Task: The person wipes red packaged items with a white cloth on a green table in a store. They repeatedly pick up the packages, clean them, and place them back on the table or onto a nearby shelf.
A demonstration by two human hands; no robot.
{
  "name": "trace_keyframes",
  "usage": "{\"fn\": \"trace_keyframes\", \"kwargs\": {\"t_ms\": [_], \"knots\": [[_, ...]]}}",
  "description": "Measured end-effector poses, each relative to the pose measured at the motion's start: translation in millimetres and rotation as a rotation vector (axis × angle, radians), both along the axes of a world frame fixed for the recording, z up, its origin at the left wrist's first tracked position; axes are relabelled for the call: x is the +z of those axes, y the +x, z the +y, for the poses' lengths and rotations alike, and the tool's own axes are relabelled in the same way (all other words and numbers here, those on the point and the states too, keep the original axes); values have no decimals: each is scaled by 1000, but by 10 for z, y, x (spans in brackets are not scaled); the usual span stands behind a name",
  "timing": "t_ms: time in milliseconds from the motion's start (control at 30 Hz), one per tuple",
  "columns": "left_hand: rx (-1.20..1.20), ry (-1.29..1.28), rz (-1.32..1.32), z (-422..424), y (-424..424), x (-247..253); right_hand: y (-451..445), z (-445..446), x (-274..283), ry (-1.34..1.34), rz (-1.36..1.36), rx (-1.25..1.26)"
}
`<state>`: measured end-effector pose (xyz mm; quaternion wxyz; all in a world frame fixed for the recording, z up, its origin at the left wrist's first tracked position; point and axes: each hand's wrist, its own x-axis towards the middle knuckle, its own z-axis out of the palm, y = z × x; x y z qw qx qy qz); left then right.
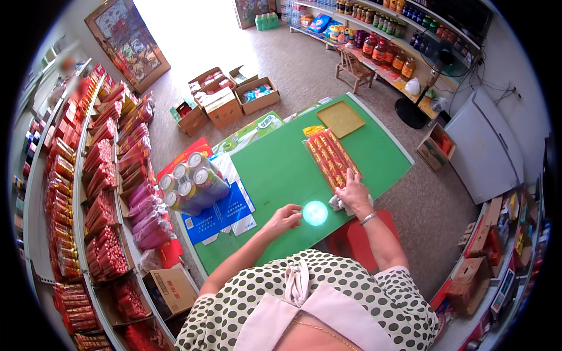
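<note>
My right hand (352, 193) lies over the near end of a clear-wrapped pack of red candles or sticks with gold writing (331, 158), a crumpled white cloth (338, 202) under its palm. Whether the fingers grip the pack or only rest on it does not show. My left hand (286, 218) is above the green table (274, 175) with bent, parted fingers and holds nothing. A bright, round cyan glow (315, 213) sits just right of its fingertips. A shrink-wrapped pack of cans (197, 184) stands at the table's left on blue and white cardboard (219, 213).
A shallow yellow tray (340, 119) lies at the table's far right corner. A red stool (364, 237) stands against the near edge. Shelves of red packs (101, 175) line the left; open cartons (226, 107) stand beyond the table. A black fan (410, 113) stands at right.
</note>
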<state>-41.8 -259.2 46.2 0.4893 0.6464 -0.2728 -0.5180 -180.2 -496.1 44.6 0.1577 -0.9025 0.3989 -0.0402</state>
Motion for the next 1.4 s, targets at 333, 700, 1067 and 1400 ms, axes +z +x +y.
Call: {"fn": "trace_keyframes", "kwargs": {"t_ms": [333,700,1067,1400], "knots": [[466,-268,615,-744,-225,-770,-50,1004,54,585,-255,138],[179,-353,1138,697,305,-637,667,1007,611,976,-806,327],[387,-230,934,1160,246,-711,1459,1255,-563,-169,-574,844],[555,-65,744,1015,213,-204,1109,1947,-208,-106,-745,1131]]}}
